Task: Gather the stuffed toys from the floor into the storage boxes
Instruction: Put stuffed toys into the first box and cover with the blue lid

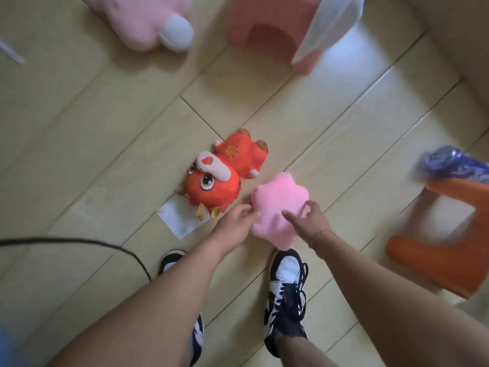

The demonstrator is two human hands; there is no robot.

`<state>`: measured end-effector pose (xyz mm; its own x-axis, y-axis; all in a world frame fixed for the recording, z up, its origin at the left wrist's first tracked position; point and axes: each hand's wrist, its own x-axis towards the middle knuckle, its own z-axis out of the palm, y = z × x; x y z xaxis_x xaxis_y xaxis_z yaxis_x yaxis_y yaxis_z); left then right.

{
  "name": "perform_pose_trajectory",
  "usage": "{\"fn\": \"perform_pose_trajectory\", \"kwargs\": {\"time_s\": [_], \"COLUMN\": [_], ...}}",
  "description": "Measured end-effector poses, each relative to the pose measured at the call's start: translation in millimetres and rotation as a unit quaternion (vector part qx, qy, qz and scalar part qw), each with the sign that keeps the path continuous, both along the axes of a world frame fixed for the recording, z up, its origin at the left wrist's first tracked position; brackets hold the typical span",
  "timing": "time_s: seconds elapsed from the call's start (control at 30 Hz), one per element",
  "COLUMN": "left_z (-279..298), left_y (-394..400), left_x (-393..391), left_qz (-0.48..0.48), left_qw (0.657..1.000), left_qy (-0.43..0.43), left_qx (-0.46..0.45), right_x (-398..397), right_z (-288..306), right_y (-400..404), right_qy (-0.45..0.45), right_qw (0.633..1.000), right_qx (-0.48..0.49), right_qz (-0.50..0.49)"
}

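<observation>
A small pink stuffed toy [277, 205] is held between both hands just above the floor, in front of my feet. My left hand [235, 223] grips its left edge. Across its right side lies my right hand [308, 219], fingers spread. A red plush dragon [225, 173] lies on the wooden floor just left of the pink toy, untouched. A large pink plush with a white tail [148, 19] lies at the top left. No storage box can be told apart with certainty.
A pink plastic stool [264, 25] with a translucent sheet [328, 27] over it stands at the top. An orange stool [444, 250] and a blue patterned object [455, 165] are at right. White paper [177, 218] lies under the dragon. A black cable [79, 243] crosses the left floor.
</observation>
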<state>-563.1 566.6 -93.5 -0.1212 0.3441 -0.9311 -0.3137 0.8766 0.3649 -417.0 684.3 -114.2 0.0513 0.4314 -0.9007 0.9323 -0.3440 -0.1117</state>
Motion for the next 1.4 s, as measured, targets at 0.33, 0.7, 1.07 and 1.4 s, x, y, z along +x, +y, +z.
{"fn": "perform_pose_trajectory", "kwargs": {"time_s": [0.33, 0.7, 1.07, 1.4], "left_z": [-14, 241, 392, 371], "left_y": [29, -23, -300, -585], "left_x": [30, -51, -118, -55], "left_qz": [0.27, 0.415, 0.723, 0.898], "left_qw": [0.956, 0.87, 0.621, 0.36], "left_qy": [-0.105, -0.18, 0.272, 0.21], "left_qx": [-0.038, 0.198, 0.132, 0.143], "right_x": [6, -101, -268, -309], "right_z": [32, 312, 449, 427], "right_y": [4, 15, -224, -535], "right_qy": [0.191, 0.337, 0.347, 0.309], "right_qw": [0.877, 0.893, 0.871, 0.788], "right_qx": [-0.154, -0.165, -0.207, -0.283], "right_qz": [-0.413, -0.247, 0.279, 0.451]}}
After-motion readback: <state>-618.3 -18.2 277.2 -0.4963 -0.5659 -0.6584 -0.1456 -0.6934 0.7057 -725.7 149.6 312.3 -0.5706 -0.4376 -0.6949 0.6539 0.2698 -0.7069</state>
